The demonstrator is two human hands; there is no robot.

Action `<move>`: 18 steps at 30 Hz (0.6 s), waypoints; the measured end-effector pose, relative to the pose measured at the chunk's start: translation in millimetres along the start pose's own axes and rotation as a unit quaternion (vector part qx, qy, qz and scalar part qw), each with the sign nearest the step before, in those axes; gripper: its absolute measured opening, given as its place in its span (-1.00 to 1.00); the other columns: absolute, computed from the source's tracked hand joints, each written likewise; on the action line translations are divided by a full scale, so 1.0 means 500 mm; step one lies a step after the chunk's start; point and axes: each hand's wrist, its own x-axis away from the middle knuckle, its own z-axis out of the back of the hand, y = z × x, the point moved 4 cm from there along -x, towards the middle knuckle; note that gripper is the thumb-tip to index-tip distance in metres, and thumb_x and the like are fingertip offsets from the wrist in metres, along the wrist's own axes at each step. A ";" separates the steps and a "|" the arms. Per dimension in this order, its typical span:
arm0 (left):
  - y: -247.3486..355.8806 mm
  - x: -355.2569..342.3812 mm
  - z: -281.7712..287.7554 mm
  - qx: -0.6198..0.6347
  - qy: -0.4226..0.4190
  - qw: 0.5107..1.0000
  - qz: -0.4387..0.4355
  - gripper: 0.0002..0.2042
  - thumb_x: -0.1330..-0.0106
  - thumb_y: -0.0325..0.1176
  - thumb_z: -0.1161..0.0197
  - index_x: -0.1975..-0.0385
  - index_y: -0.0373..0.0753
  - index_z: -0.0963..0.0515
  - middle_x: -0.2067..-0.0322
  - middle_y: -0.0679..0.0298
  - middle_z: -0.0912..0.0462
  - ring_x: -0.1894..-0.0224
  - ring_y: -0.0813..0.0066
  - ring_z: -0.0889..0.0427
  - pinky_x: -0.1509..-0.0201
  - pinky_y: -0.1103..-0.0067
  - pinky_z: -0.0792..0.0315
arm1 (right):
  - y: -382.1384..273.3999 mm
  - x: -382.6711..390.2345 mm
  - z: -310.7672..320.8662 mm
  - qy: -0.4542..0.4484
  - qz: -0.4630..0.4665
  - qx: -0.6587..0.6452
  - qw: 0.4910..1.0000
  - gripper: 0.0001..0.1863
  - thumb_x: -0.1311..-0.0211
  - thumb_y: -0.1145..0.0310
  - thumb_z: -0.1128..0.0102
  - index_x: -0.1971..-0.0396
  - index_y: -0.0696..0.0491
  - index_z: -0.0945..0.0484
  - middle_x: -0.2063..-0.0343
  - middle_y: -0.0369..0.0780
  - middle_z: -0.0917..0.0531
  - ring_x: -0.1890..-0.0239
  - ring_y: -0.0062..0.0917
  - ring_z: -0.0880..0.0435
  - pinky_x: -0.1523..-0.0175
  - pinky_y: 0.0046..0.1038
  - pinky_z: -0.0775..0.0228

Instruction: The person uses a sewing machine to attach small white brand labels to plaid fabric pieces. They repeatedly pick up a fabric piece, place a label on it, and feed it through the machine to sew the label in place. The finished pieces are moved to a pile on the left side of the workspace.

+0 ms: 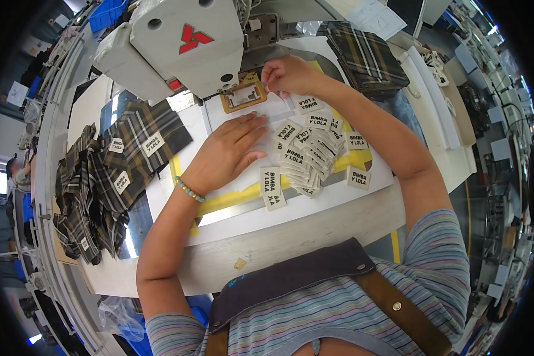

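My left hand [234,145] lies palm down with extended fingers on a pale template sheet [207,115] just below a small yellow clamp frame [234,105]. My right hand [288,76] is at the frame's right side with fingers curled together; what they hold, if anything, is hidden. The frame sits under the white sewing machine head [184,53], with a light piece inside it. A loose pile of white printed labels [302,154] lies between my forearms on the sheet, which has yellow-taped edges.
Dark plaid fabric pieces [95,190], some bearing white labels, lie at the left. A plaid stack [365,62] sits at back right. Blue bins [104,15] stand at back left. Another person [19,172] is at the far left. Rails and benches line both sides.
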 end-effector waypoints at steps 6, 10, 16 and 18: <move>-0.003 0.001 0.002 -0.006 -0.011 1.000 0.001 -0.53 -0.51 -0.10 -0.26 -0.25 -0.30 -0.58 -0.41 0.11 -0.54 -0.47 0.02 -0.46 -0.53 0.21 -0.37 | -0.017 0.027 0.031 -0.073 0.027 -0.111 0.991 -0.66 -0.24 0.40 -0.43 0.01 0.16 -0.65 0.18 -0.23 -0.82 0.26 -0.56 -0.74 0.18 -0.48 -0.62; -0.001 0.001 0.002 0.002 -0.012 1.000 0.006 -0.54 -0.50 -0.11 -0.27 -0.25 -0.30 -0.58 -0.40 0.11 -0.55 -0.47 0.01 -0.46 -0.53 0.20 -0.38 | -0.007 0.028 0.017 -0.032 0.051 0.030 0.998 -0.66 -0.24 0.37 -0.48 0.03 0.14 -0.64 0.22 -0.24 -0.82 0.28 -0.59 -0.73 0.16 -0.45 -0.62; 0.000 -0.002 0.003 0.000 -0.008 1.000 -0.002 -0.53 -0.51 -0.10 -0.26 -0.25 -0.30 -0.58 -0.41 0.09 -0.54 -0.47 -0.02 -0.45 -0.53 0.20 -0.37 | 0.019 -0.012 0.001 0.033 0.016 -0.036 0.999 -0.77 -0.28 0.40 -0.44 0.13 0.12 -0.63 0.33 -0.26 -0.80 0.34 -0.64 -0.75 0.32 -0.53 -0.59; -0.001 -0.003 0.003 -0.003 -0.006 1.000 -0.002 -0.53 -0.51 -0.10 -0.26 -0.25 -0.30 -0.58 -0.42 0.09 -0.53 -0.47 -0.03 -0.44 -0.53 0.19 -0.37 | 0.021 -0.014 -0.003 0.045 0.009 -0.078 0.996 -0.79 -0.29 0.41 -0.42 0.15 0.12 -0.63 0.36 -0.26 -0.79 0.35 -0.65 -0.76 0.35 -0.54 -0.58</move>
